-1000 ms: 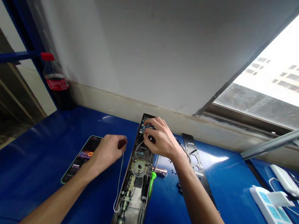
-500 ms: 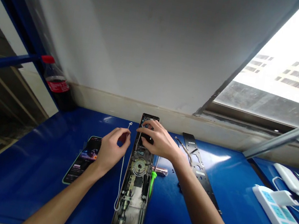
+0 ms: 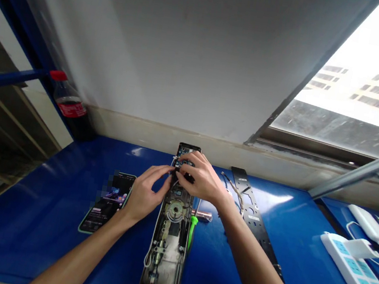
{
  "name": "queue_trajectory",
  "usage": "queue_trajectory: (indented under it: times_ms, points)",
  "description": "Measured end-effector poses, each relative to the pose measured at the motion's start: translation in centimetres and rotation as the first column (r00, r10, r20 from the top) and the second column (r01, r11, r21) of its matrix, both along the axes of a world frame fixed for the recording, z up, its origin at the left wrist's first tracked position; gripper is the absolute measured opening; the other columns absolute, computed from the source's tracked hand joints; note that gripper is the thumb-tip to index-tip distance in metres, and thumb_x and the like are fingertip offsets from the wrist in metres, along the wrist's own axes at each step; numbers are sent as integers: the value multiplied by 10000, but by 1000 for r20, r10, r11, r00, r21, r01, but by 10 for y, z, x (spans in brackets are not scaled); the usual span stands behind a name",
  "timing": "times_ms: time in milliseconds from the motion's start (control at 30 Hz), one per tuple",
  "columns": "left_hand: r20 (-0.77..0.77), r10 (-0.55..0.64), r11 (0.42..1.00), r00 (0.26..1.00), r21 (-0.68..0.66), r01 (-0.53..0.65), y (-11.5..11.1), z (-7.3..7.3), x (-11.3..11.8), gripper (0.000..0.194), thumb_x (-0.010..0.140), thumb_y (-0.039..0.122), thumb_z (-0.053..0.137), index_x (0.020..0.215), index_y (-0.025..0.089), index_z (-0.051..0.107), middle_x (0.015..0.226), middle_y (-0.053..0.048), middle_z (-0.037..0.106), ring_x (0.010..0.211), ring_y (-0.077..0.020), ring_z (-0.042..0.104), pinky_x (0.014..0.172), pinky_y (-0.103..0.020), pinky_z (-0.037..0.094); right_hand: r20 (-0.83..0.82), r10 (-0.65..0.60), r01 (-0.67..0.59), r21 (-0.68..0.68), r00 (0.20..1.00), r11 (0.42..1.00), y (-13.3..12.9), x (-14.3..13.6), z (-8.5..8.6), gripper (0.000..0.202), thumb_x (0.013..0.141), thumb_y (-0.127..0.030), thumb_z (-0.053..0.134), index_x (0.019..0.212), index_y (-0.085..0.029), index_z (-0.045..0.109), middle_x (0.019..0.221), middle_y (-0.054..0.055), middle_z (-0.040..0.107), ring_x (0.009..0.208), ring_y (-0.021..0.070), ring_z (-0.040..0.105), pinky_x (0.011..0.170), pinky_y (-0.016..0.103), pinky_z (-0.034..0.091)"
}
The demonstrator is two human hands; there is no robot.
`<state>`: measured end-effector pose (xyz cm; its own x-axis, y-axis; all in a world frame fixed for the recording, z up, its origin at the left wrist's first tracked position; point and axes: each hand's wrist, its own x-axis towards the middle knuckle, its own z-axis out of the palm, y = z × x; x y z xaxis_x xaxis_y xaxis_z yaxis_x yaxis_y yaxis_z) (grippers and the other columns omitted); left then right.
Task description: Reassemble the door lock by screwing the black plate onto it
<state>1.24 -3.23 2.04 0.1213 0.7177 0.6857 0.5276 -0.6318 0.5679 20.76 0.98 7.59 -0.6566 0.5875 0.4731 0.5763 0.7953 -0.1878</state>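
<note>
A long, narrow opened device (image 3: 169,250) with metal parts and a circuit board at its far end lies upright in the view on the blue table. My left hand (image 3: 149,191) pinches a thin white cable (image 3: 154,233) beside the device's left edge; the cable's white connector (image 3: 174,158) is near the board. Over the board rests my right hand (image 3: 200,175), its fingers curled close to my left fingertips. What the right fingertips hold is too small to make out.
A phone (image 3: 105,210) lies left of the device. To the right are a green-handled screwdriver (image 3: 193,227), a copper-coloured cylinder (image 3: 203,216), a black perforated plate (image 3: 253,215) with wires and a power strip (image 3: 358,282). A cola bottle (image 3: 71,108) stands back left.
My left hand has moved right, to the device's edge, bringing the cable's connector end over to the board. My right hand stays over the board with its fingers slightly shifted.
</note>
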Motion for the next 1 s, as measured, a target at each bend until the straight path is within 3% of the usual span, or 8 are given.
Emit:
queue_trajectory:
  times_ms: [100,167,233,300,500,733,867,1000]
  points:
    - [0,-32,999,999,25,32,1,-2,2,241,970,197,589,1186,188,693,1148,-75,740,1090,-220,658,998,-388,535,-17,-42,42,-40,999,998,4,2,-1,245,937,-235,565,712,-182,647,803,49,660,795,169,584,773,310,475]
    - [-3,-40,999,999,32,40,1,-4,2,253,961,198,604,1197,192,695,1151,-75,742,1119,-235,631,1003,-416,531,-44,-97,94,-72,994,993,6,3,-2,105,910,-222,606,855,-171,680,747,15,641,697,139,573,676,266,455]
    - [-11,-50,998,999,24,50,2,-5,3,260,953,199,615,1200,187,696,1145,-79,747,1145,-249,607,998,-432,534,-74,-146,139,-97,986,986,8,2,-3,200,894,-231,642,1080,-167,680,806,13,677,680,126,588,644,246,443]
    - [-22,-69,998,997,7,69,2,-7,3,266,953,197,616,1206,181,694,1146,-84,748,1161,-256,593,994,-441,538,-91,-172,162,-112,981,980,10,0,-5,257,914,-246,633,1157,-176,680,889,36,715,727,131,625,681,248,456]
    - [-20,-84,996,996,-2,84,2,-7,4,261,963,192,596,1208,187,683,1169,-87,735,1158,-250,603,1006,-452,541,-68,-171,159,-161,983,974,14,-1,-6,221,982,-203,528,994,-184,748,972,58,760,864,145,680,816,251,480]
    - [57,10,989,998,-146,-2,-2,-7,7,347,949,272,611,1291,217,630,1441,-113,558,1261,-265,598,1051,-458,534,129,-134,156,-179,983,971,15,-8,15,204,935,-128,491,951,-160,692,955,91,701,840,175,611,727,279,411]
    - [170,-28,961,985,-266,73,-1,-11,9,398,949,297,606,1336,204,603,1388,-112,615,1159,-249,669,936,-388,603,226,-66,114,-205,972,972,21,-13,26,192,907,-93,501,938,-154,680,952,110,693,861,193,602,708,290,385]
    - [324,-56,920,945,-350,174,-1,-14,12,487,941,326,625,1398,173,554,1339,-117,667,1080,-237,713,945,-384,604,232,-23,81,-247,972,966,29,-16,30,210,897,-93,515,929,-152,714,974,116,723,914,206,635,772,300,418]
